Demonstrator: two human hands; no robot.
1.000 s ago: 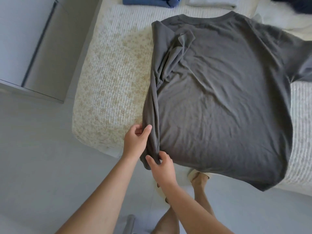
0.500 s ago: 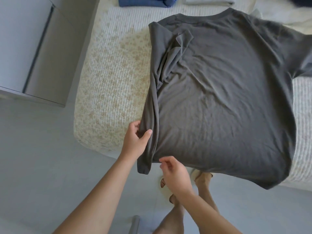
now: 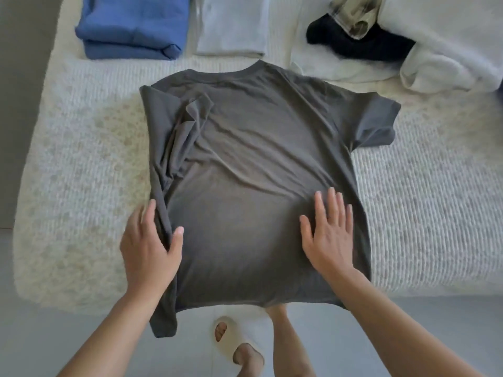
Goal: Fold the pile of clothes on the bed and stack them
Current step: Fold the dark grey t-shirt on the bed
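- Head view: a dark grey T-shirt (image 3: 245,186) lies spread on the cream textured bed cover (image 3: 81,172), neckband away from the person, its hem hanging over the near edge of the bed
- The T-shirt's left side is folded inward, with the sleeve lying crumpled on the body of the shirt; the other sleeve lies out flat toward the right
- The left hand (image 3: 148,246) sits at the folded left edge, thumb on top of the cloth and fingers along the fold; whether the fingers pinch the fabric or only press it cannot be told
- The right hand (image 3: 330,235) lies flat on the lower right of the shirt, fingers straight and spread, holding nothing
- Judged step: the first lengthwise fold looks made and is being smoothed; the next move likely calls for bringing the right side and its sleeve inward to match, then folding hem toward neckband
- The overhanging hem could drag the shirt off the bed if the cloth is let go carelessly
- Open room: bare cover lies to both sides of the shirt, wider on the left
- At the far edge sit a folded blue garment (image 3: 130,25) and, beside it, a folded pale grey garment (image 3: 231,25), a likely stack place
- The unfolded pile of clothes (image 3: 394,36) lies far right, close to the shirt's shoulder
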